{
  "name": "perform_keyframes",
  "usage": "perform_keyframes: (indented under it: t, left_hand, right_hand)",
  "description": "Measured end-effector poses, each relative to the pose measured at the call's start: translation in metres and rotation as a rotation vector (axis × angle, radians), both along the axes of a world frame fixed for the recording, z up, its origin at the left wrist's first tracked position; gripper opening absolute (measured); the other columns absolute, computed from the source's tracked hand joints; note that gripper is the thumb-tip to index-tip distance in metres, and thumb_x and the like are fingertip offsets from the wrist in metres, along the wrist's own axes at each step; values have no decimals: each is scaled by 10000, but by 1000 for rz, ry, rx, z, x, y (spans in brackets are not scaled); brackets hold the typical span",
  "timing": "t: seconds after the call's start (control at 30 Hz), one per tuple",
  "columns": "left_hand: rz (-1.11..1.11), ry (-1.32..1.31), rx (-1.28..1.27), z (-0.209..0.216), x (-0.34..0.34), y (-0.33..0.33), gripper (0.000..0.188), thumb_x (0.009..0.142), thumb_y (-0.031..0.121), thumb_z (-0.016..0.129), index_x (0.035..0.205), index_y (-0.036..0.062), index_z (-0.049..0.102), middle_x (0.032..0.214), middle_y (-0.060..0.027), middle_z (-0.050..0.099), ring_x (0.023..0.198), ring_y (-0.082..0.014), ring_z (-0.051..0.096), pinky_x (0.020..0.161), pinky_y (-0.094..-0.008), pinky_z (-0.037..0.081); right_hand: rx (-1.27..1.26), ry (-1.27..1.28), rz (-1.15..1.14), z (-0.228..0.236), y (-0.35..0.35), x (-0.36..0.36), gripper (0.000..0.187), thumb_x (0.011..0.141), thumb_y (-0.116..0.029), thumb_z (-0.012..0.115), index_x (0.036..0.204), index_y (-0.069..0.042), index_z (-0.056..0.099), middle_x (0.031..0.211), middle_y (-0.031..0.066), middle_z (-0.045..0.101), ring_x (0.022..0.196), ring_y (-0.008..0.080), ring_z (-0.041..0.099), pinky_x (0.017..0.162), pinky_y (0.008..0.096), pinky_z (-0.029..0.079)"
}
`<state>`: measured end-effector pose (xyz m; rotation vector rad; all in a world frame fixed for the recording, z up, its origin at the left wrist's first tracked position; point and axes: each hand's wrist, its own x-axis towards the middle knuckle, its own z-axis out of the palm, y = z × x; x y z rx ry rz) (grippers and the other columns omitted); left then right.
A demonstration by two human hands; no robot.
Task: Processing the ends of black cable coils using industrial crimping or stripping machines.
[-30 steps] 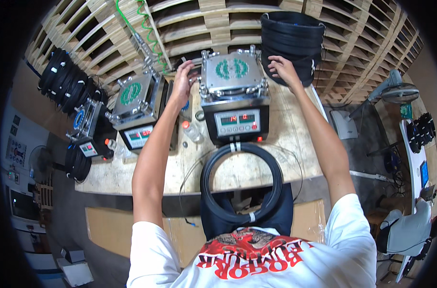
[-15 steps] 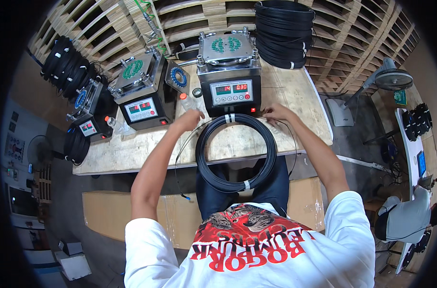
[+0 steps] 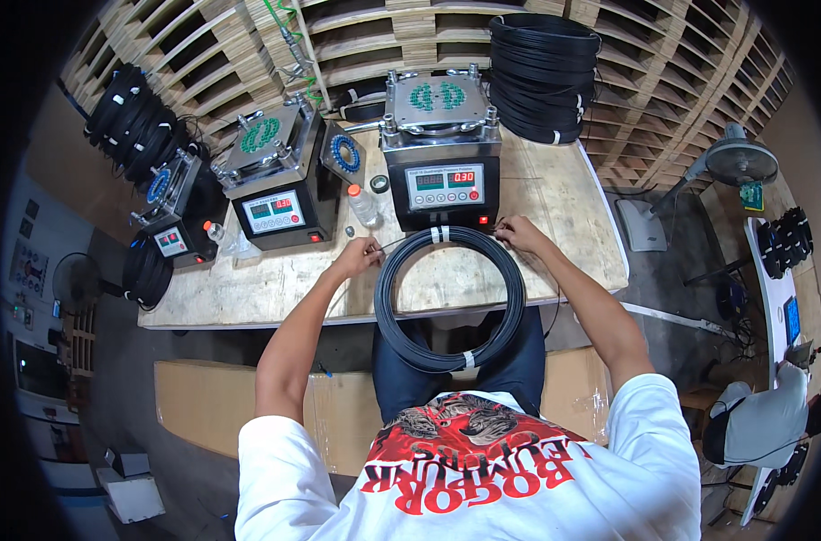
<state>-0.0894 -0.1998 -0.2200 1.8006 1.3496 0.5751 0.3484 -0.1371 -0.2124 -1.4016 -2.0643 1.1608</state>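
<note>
Left hand point(image 3: 362, 257) and right hand point(image 3: 520, 234) pinch thin tails point(image 3: 393, 243) of the round black cable coil point(image 3: 386, 302) mid-frame; tugging could cause kinks.

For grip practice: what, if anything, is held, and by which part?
The left hand seems to pinch a loose lead of the black coil; whether the right hand holds anything is unclear.

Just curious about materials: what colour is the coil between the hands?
The coil is black with white bands, shown best in the head view.

Left fingers point(image 3: 374, 253), right fingers point(image 3: 508, 235) flank cable coil point(image 3: 385, 300).
</note>
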Motion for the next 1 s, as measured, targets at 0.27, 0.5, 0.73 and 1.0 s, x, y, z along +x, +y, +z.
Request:
perform_keyframes:
  t: [0.27, 0.5, 0.73, 1.0]
  left_hand:
    - [-6, 121, -25, 29, 52, 15, 587, 958, 499, 592, 1261, -1, 643, 907, -188, 720, 763, -274, 701, 715, -382, 559]
    - [-152, 522, 164, 50, 83, -4, 646, 823, 458, 737, 1235, -19, 593, 1083, -262, 676, 1061, -400, 644, 899, -462, 515]
    - [-111, 618, 221, 59, 85, -14, 397, 877, 337, 686, 1089, 22, 570, 956, -241, 687, 958, -414, 668, 830, -517, 534]
    - [-86, 543, 309, 99, 78, -52, 380, 883, 309, 684, 1069, 15, 532, 920, -238, 682, 911, -433, 668, 786, -520, 528]
  right_hand:
    - [120, -108, 127, 2, 8, -3, 287, 938, -208, 642, 1082, 30, 714, 877, 177, 742, 762, 245, 722, 721, 368, 570]
    - [17, -280, 74, 18, -34, -5, 776, 772, -596, 758, 1246, 2, 623, 1135, 225, 698, 1039, 361, 680, 922, 398, 524]
    - [163, -473, 90, 38, -58, -22, 541, 736, -264, 736, 1166, -5, 536, 1055, 259, 677, 996, 429, 657, 844, 483, 532]
    - [202, -381, 129, 69, -80, -23, 630, 782, -261, 746, 1222, -13, 369, 925, 298, 661, 930, 485, 647, 788, 506, 516]
